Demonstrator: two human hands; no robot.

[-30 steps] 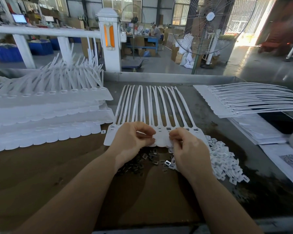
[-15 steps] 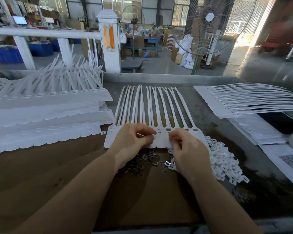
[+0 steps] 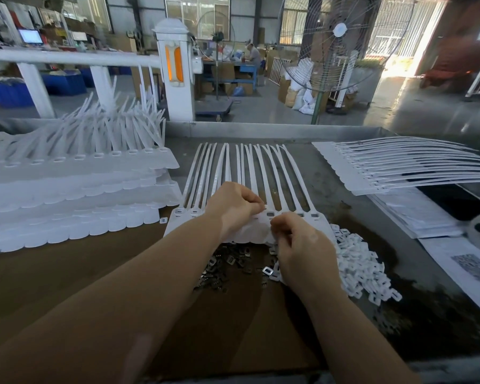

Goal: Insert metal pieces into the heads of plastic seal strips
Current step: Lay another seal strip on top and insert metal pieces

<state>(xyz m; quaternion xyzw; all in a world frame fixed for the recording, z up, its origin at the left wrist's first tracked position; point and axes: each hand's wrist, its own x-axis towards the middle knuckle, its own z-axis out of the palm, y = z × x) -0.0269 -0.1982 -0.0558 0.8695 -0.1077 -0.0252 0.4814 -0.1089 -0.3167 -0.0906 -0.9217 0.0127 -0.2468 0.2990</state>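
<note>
A white sheet of joined plastic seal strips (image 3: 277,173) lies flat in the middle of the table, heads toward me. My left hand (image 3: 233,207) rests on the heads near the middle, its fingers curled and pinching at a head slot. My right hand (image 3: 302,250) is just right of it, fingertips pinched together over the sheet's near edge; what they hold is hidden. A heap of small dark metal pieces (image 3: 227,264) lies under my hands. Small white plastic caps (image 3: 363,270) are piled to the right.
Stacks of white seal strip sheets (image 3: 75,189) fill the left of the table, tails sticking up. Another stack (image 3: 399,167) lies at the back right over papers (image 3: 471,267). The table has a raised metal rim (image 3: 261,130) at the back. Brown cardboard (image 3: 53,273) covers the near side.
My left hand has shifted a little to the right along the heads. My right hand has drawn slightly toward me and down. The strip sheet stays in place.
</note>
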